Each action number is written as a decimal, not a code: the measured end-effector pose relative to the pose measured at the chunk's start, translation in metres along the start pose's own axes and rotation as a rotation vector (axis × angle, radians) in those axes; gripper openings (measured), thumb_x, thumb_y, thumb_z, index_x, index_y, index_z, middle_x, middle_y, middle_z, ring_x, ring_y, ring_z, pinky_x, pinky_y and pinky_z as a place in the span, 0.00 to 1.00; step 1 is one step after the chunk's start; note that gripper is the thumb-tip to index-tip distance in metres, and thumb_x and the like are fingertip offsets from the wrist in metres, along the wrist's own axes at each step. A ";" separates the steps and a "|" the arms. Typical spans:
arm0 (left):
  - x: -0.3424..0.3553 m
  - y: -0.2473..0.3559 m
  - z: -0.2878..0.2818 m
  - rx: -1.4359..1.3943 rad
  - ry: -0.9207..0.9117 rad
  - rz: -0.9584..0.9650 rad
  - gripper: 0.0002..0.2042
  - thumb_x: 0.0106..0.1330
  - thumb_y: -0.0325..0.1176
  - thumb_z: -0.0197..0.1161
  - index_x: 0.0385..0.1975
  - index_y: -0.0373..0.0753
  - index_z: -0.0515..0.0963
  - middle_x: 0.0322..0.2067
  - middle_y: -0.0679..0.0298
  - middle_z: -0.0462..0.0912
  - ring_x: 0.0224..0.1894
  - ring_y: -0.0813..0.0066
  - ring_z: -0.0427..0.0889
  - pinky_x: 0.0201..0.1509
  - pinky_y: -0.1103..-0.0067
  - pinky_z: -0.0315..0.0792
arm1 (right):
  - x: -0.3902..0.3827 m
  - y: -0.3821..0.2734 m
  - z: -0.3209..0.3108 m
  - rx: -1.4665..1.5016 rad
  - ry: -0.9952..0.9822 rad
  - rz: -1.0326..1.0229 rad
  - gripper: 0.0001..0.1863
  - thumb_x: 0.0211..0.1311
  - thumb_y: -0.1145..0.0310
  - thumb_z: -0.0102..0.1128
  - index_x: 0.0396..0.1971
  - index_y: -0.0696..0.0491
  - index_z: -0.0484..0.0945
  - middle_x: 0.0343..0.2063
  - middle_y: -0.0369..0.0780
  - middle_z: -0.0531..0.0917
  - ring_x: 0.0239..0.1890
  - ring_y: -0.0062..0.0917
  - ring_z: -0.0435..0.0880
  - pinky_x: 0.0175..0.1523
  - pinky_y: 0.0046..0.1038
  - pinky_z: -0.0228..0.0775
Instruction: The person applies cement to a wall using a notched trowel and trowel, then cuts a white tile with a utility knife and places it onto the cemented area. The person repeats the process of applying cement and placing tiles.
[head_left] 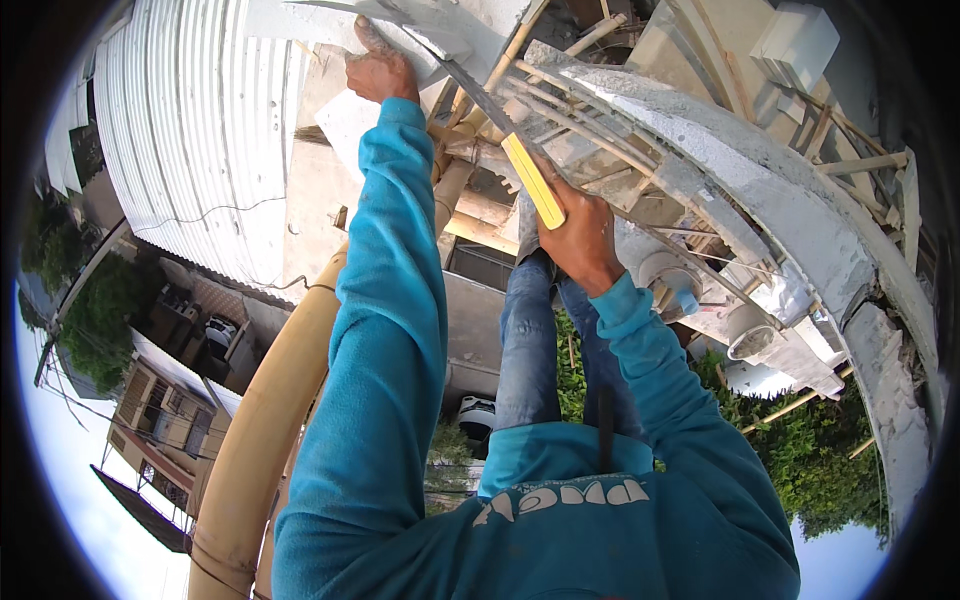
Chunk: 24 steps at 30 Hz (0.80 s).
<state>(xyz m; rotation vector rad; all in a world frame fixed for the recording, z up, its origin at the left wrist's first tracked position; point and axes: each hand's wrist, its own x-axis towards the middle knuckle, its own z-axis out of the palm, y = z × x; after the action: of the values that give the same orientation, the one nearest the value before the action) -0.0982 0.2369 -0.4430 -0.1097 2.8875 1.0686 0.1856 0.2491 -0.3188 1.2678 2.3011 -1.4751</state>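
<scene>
My right hand is wrapped around the yellow handle of a handsaw. The saw's long grey blade slants up and left, its far part lying against a white board at the top of the view. On that board's near edge, left of the blade, my left hand has a grip with the thumb on its face; the other fingers are partly hidden. What the board is made of cannot be told for certain.
A thick bamboo pole rises at my left, beside white corrugated roofing. On the right curves a rough concrete ledge, with bamboo sticks next to it. A bucket stands lower right. Greenery and houses show far below.
</scene>
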 end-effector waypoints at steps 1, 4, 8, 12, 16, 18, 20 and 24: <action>0.005 0.012 0.011 0.035 0.003 0.032 0.46 0.64 0.69 0.50 0.37 0.14 0.76 0.34 0.31 0.81 0.40 0.36 0.81 0.49 0.59 0.74 | 0.040 -0.009 0.012 -0.012 0.086 -0.057 0.19 0.49 0.72 0.65 0.45 0.56 0.80 0.27 0.54 0.82 0.33 0.50 0.82 0.36 0.42 0.76; -0.005 0.009 -0.001 0.072 -0.038 -0.058 0.45 0.64 0.69 0.49 0.35 0.15 0.77 0.33 0.32 0.81 0.40 0.37 0.81 0.49 0.59 0.74 | 0.050 -0.005 0.019 0.097 0.141 -0.086 0.19 0.49 0.72 0.63 0.45 0.56 0.80 0.27 0.54 0.82 0.32 0.50 0.82 0.36 0.43 0.76; 0.005 0.006 -0.002 0.053 0.019 -0.083 0.45 0.64 0.69 0.48 0.32 0.17 0.77 0.31 0.34 0.81 0.38 0.38 0.81 0.49 0.58 0.73 | -0.070 0.021 -0.021 0.151 0.049 -0.102 0.29 0.51 0.77 0.62 0.57 0.55 0.73 0.37 0.55 0.82 0.39 0.48 0.83 0.42 0.39 0.77; 0.013 -0.008 0.015 0.027 0.083 0.041 0.46 0.64 0.71 0.45 0.26 0.18 0.78 0.29 0.34 0.81 0.38 0.39 0.81 0.47 0.57 0.73 | -0.052 0.018 -0.017 0.192 0.115 -0.156 0.31 0.49 0.76 0.64 0.58 0.53 0.74 0.39 0.53 0.83 0.41 0.48 0.83 0.45 0.39 0.77; 0.009 0.000 0.015 0.148 0.072 0.025 0.48 0.63 0.73 0.43 0.23 0.19 0.79 0.28 0.35 0.81 0.37 0.40 0.82 0.44 0.57 0.74 | 0.043 -0.007 0.006 0.000 0.035 -0.046 0.27 0.51 0.73 0.63 0.55 0.49 0.76 0.29 0.53 0.82 0.33 0.48 0.83 0.37 0.42 0.76; 0.018 -0.026 0.019 0.147 0.117 0.103 0.48 0.62 0.74 0.43 0.23 0.20 0.79 0.27 0.37 0.82 0.36 0.41 0.82 0.43 0.57 0.75 | 0.035 -0.002 0.013 0.013 0.057 -0.069 0.24 0.50 0.73 0.63 0.52 0.51 0.78 0.28 0.54 0.82 0.33 0.49 0.83 0.38 0.43 0.76; 0.013 0.009 0.011 0.081 -0.018 -0.076 0.44 0.65 0.69 0.47 0.30 0.18 0.77 0.30 0.35 0.81 0.36 0.39 0.81 0.47 0.59 0.73 | -0.005 0.001 0.002 0.009 0.014 0.009 0.26 0.49 0.76 0.64 0.53 0.55 0.77 0.30 0.54 0.83 0.34 0.50 0.83 0.39 0.41 0.77; 0.005 0.004 -0.003 0.062 0.028 -0.026 0.43 0.66 0.68 0.49 0.27 0.18 0.77 0.29 0.35 0.81 0.36 0.40 0.81 0.47 0.59 0.73 | -0.080 0.022 -0.032 0.163 0.093 -0.115 0.29 0.54 0.75 0.62 0.59 0.50 0.73 0.37 0.53 0.84 0.39 0.48 0.84 0.44 0.42 0.78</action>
<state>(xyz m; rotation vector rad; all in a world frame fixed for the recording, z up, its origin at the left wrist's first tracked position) -0.1039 0.2377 -0.4389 -0.1595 2.9325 0.9806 0.2621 0.2322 -0.2770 1.2896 2.3918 -1.7080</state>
